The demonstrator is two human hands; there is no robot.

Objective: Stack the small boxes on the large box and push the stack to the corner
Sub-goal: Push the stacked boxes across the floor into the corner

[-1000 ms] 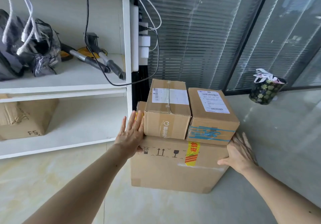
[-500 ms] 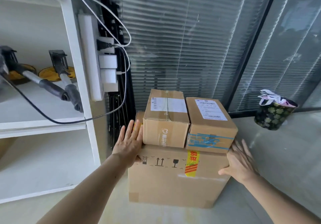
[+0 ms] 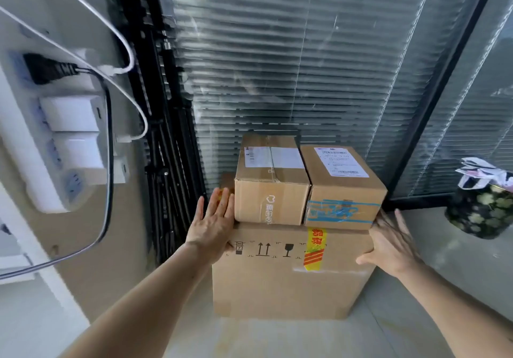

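A large cardboard box (image 3: 277, 288) with arrow marks and yellow tape stands on the floor near the glass wall. Two small boxes sit side by side on top: the left small box (image 3: 270, 188) with a white logo, and the right small box (image 3: 342, 191) with blue tape. My left hand (image 3: 213, 224) lies flat with fingers apart on the large box's upper left corner, beside the left small box. My right hand (image 3: 388, 244) presses flat against the large box's upper right edge. Neither hand grips anything.
A white shelf unit's side carries a power strip (image 3: 55, 141) with plugs and hanging cables (image 3: 111, 163) at left. Black folded stands (image 3: 169, 163) lean in the corner. Glass wall with blinds (image 3: 305, 66) is behind. A dark floral bin (image 3: 483, 207) stands at right.
The stack has slid forward toward the corner by the glass wall. The view moved closer, so the shelves have passed out of sight at left. Both hands keep their places on the box.
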